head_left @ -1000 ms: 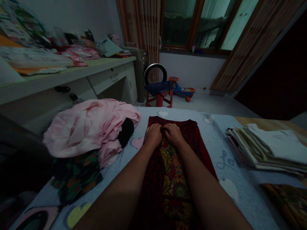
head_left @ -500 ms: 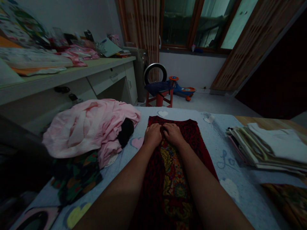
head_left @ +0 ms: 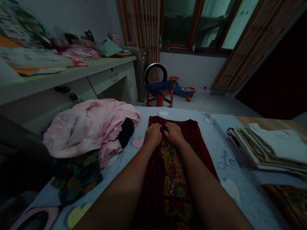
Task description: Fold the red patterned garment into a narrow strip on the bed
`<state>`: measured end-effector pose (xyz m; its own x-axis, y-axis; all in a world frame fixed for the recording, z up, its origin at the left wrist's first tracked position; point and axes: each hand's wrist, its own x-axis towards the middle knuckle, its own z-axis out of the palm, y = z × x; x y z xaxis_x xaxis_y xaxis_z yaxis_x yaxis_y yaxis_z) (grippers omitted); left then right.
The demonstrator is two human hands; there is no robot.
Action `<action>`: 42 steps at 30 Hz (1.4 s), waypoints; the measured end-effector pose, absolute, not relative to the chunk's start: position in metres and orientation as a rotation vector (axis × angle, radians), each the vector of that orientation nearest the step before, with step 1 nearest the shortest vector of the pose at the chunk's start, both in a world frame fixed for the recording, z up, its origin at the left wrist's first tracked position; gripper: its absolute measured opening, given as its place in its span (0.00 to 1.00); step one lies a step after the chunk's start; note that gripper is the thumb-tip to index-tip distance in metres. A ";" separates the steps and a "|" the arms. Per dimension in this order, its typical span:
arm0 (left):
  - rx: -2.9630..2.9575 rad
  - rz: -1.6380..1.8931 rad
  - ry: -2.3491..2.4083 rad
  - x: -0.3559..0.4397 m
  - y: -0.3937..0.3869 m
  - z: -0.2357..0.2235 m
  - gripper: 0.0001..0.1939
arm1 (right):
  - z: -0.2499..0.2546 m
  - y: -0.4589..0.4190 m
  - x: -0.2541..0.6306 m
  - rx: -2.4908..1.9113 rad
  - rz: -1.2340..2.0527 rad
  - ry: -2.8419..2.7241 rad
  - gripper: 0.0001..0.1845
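Observation:
A dark red garment (head_left: 203, 163) with a black pattern and a yellow floral panel down its middle lies spread on the light blue bed cover (head_left: 216, 127). My left hand (head_left: 153, 134) rests palm down near its far edge, fingers stretched over the cloth. Just beside it, my right hand (head_left: 174, 133) also lies on the garment, its fingers slightly spread. A narrow gap separates the two hands. The fabric under my palms and forearms is hidden, and its near end runs out of view.
On the left sits a heap of pink cloth (head_left: 79, 127) over a dark green patterned cloth (head_left: 79, 175). To the right are a folded clothes stack (head_left: 275, 143) and a brown patterned cloth (head_left: 287, 201). Beyond the bed stand a stool (head_left: 159, 92) and a blue ride-on toy (head_left: 183, 90).
My right hand has shifted slightly to the right, widening the gap between the hands a little. The left hand and the garment look nearly the same.

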<state>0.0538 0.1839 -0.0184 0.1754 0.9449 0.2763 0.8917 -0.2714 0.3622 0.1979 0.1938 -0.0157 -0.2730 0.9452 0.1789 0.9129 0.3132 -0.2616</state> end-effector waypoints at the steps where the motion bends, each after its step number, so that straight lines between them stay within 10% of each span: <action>1: 2.312 0.686 1.823 0.054 0.184 -0.018 0.19 | -0.016 0.194 0.198 -1.680 0.151 -2.278 0.26; 13: 2.305 0.694 1.818 0.053 0.184 -0.017 0.18 | -0.011 0.192 0.200 -1.500 0.186 -2.277 0.17; 42: 2.298 0.659 1.828 0.054 0.183 -0.015 0.19 | -0.012 0.189 0.197 -1.802 0.210 -2.284 0.29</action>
<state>0.0542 0.1835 -0.0155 0.1695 0.9525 0.2529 0.8948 -0.2563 0.3656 0.1971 0.1894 -0.0118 -0.2210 0.9714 0.0870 0.9393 0.2360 -0.2491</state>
